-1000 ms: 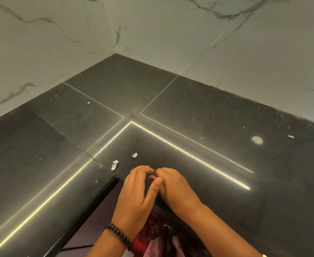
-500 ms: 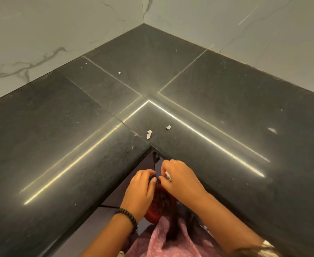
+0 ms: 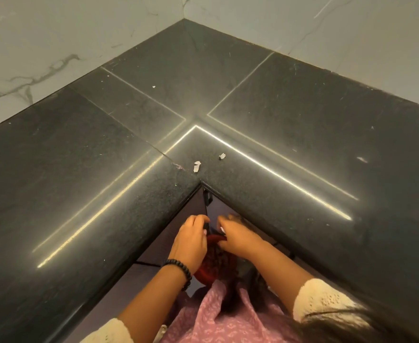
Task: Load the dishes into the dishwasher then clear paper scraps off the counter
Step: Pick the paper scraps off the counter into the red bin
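I'm on the paper-clearing step here; no dishes or dishwasher in the head view, so I judge the loading part is behind me or out of sight. Both hands hang below the counter's (image 3: pixel 84 184) inner corner, in front of my body. The right hand (image 3: pixel 238 237) has its fingers curled, and a small white sliver (image 3: pixel 221 229) shows at the fingertips. That looks like a paper scrap pinched there, though it is tiny and I won't swear to it. The left hand (image 3: pixel 191 240) is curled too, fingertips bent toward the right hand, just apart from it. Whether it holds anything I cannot tell. Something dark red (image 3: pixel 209 263) sits beneath both hands, partly hidden; I can't say what it is.

Up on the counter, work remains. A larger scrap (image 3: pixel 197 166) lies right at the inner corner, close to the front edge. A smaller scrap (image 3: pixel 222 156) sits just beside it on the right, a touch farther in. A tiny fleck (image 3: pixel 154 86) lies well back toward the rear wall corner, and a pale fleck (image 3: pixel 362 159) is on the right-hand run.

Next move, as I read it: free the fingers, come up over the edge, and pinch the two near scraps first. They're thin and flat on polished stone, so a fingertip slide or nail lift will likely be needed.
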